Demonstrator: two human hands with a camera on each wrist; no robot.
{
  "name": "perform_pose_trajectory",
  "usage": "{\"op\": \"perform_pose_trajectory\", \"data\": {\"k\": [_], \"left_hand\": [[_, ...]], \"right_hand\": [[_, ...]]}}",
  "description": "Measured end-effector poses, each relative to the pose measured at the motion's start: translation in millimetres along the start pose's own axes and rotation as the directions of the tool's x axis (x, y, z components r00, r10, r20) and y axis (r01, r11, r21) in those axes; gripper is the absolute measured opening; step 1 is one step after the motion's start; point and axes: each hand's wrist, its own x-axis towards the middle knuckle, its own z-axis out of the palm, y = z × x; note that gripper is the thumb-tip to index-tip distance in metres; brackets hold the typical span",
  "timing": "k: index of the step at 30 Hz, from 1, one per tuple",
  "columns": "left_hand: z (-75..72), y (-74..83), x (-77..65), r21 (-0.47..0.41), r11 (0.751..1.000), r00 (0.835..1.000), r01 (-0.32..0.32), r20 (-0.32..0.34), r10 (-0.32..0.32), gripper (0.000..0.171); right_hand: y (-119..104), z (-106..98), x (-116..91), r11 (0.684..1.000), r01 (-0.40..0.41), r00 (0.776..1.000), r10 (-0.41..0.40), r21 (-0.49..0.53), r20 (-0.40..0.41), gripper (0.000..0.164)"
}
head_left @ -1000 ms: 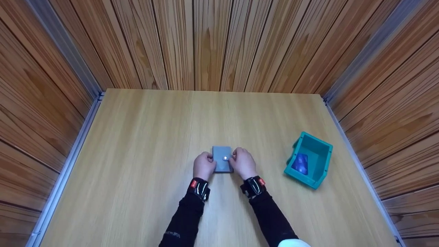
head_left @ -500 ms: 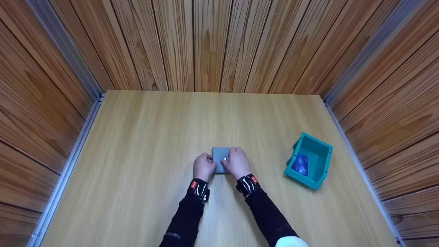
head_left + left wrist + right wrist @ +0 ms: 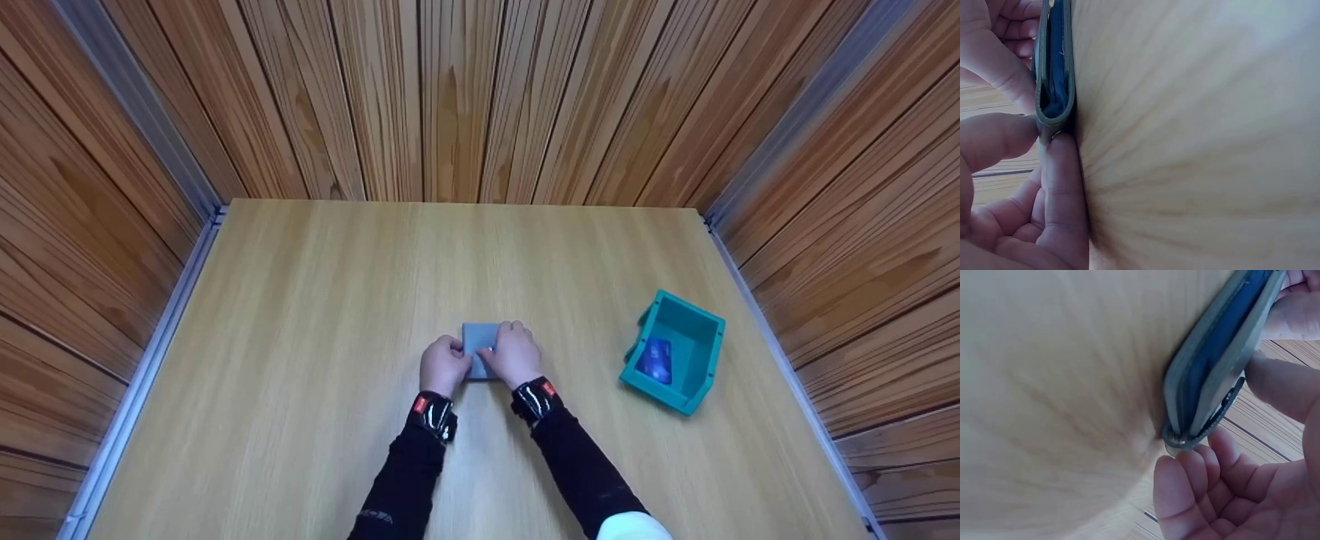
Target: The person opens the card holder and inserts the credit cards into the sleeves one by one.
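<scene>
A small grey-blue folded wallet lies on the table between both hands. My left hand pinches its left, folded edge between thumb and fingers. From the right, my right hand has its thumb on the wallet's top face and its fingertips curled at the right edge. That hand covers the snap button. In the right wrist view, a strap bends round the side of the wallet, close to the fingertips. Dark blue lining shows inside the wallet in the left wrist view.
A teal plastic bin stands to the right on the wooden table. Inside it lies a shiny blue-purple object of unclear kind. Wood-panelled walls rise at the back and both sides.
My right hand has shifted left, its thumb moving from the wallet's right edge onto its top face and hiding the snap. The left hand has stayed at the left edge.
</scene>
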Motion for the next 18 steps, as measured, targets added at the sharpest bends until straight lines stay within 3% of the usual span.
{"op": "perform_pose_trajectory", "data": {"k": [18], "left_hand": [[0.3,0.0,1.4,-0.006,1.000,1.000,0.014,-0.001,-0.014,0.017]], "right_hand": [[-0.1,-4.6,2.3,1.000,0.019,1.000,-0.019,-0.014,-0.003,0.032]]}}
